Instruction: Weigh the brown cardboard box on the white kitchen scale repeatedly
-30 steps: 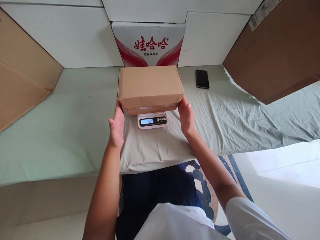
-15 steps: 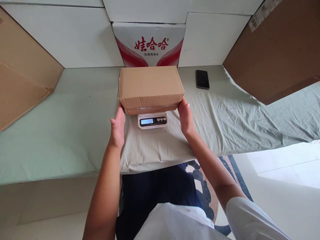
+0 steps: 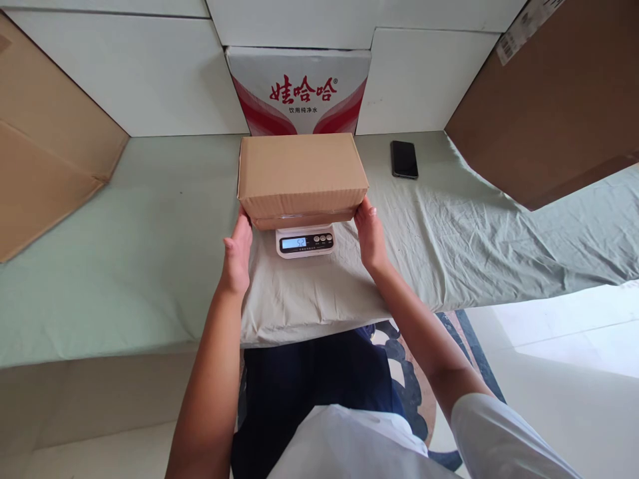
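A closed brown cardboard box [image 3: 302, 171] rests on a small white digital scale [image 3: 305, 242] whose lit display shows digits. My left hand [image 3: 236, 256] lies with its fingers stretched out, the tips touching the box's lower left front corner. At the lower right front corner, my right hand [image 3: 370, 234] is stretched the same way with its fingertips against the box. Neither hand wraps around the box. The scale stands on a pale green cloth [image 3: 150, 266] that covers the table.
A white and red printed carton [image 3: 299, 90] stands right behind the box. A black phone [image 3: 404, 159] lies to the back right. Large brown cardboard sheets lean at the far left [image 3: 44, 159] and far right [image 3: 554, 100]. White panels [image 3: 140, 73] line the back.
Almost nothing has moved. Both hands have stayed at the box's lower front corners and the scale display reads the same.
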A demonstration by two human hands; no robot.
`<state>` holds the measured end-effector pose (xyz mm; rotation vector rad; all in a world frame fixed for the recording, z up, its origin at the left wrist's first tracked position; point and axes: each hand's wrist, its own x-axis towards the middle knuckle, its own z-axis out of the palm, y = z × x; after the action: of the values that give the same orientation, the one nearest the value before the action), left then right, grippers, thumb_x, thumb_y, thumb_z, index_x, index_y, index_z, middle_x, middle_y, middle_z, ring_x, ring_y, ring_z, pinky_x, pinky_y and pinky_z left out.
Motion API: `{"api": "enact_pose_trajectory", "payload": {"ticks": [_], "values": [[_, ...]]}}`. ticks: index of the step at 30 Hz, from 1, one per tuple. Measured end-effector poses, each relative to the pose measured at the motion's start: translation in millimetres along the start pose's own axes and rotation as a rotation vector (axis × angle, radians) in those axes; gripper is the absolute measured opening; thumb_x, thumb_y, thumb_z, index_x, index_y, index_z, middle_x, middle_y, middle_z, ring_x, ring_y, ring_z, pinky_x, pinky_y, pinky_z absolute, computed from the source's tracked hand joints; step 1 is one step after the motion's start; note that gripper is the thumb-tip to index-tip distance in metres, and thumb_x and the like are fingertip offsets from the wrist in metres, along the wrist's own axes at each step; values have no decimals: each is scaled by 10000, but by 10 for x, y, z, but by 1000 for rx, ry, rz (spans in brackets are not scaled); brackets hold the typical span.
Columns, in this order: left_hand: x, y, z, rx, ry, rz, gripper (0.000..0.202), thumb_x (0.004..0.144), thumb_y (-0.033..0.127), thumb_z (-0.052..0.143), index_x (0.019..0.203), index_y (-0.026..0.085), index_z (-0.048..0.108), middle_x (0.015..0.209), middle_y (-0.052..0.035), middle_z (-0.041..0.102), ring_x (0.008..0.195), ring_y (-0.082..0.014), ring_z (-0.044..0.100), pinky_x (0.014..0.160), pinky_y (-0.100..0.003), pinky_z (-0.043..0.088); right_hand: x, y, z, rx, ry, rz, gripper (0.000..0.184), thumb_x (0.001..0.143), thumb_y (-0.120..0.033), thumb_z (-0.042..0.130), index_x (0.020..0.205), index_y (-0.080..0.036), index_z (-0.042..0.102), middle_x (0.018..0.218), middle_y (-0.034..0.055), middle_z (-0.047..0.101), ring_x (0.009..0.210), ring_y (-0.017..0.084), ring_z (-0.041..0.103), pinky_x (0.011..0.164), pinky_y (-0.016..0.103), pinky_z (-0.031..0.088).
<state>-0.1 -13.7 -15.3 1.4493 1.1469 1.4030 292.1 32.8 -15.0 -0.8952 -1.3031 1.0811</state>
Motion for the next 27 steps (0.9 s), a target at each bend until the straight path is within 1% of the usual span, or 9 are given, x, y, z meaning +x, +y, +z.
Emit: {"api": "enact_pose_trajectory", "payload": {"ticks": [5,9,13,17,20,23,27], "values": [[0,-11,5,-22,2,-6,1250,889,1117,315,1840,317,446,1968,-40,282,1857,-329,147,1527,-464,179,8,15,-9,11,3,9,880,1039,-945,378,1734,-429,540,1907,-75,460,1857,255,307,1566,510,227],[1,-6,9,-6,4,-18,1272,868,1131,306,1838,322,448,1958,-42,313,1858,-330,150,1530,-464,165,-1,-17,18,21,26,36,918,1012,-973,399,1738,-428,535,1899,-89,472,1852,259,320,1566,501,229],[3,15,15,-4,-5,-15,1265,866,1133,318,1832,328,461,1959,-37,310,1857,-338,153,1528,-475,183,-17,-56,45,33,25,26,896,1036,-944,385,1739,-409,538,1908,-79,459,1856,270,310,1567,507,231],[3,25,19,-15,-10,0,1239,875,1127,332,1806,329,507,1952,-25,328,1856,-338,161,1530,-475,178,-20,-65,43,36,6,5,845,1075,-891,372,1740,-397,541,1914,-69,450,1861,271,299,1567,505,234],[-1,24,18,-39,-13,16,1209,897,1109,353,1792,316,533,1947,-32,341,1854,-334,171,1531,-463,172,-9,-51,31,21,2,0,856,1070,-901,364,1750,-406,521,1912,-72,452,1855,264,314,1565,500,240],[-2,30,19,-31,-16,16,1200,898,1107,347,1792,328,533,1950,-25,335,1856,-336,161,1530,-467,175,5,-41,21,0,3,6,877,1054,-920,373,1751,-409,516,1911,-67,455,1855,261,311,1562,497,245],[0,36,22,-20,-18,8,1212,889,1115,332,1802,337,513,1957,-31,318,1857,-345,149,1529,-490,172,4,-45,12,5,10,6,827,1046,-910,426,1720,-446,549,1898,-87,472,1843,260,336,1558,515,260]]}}
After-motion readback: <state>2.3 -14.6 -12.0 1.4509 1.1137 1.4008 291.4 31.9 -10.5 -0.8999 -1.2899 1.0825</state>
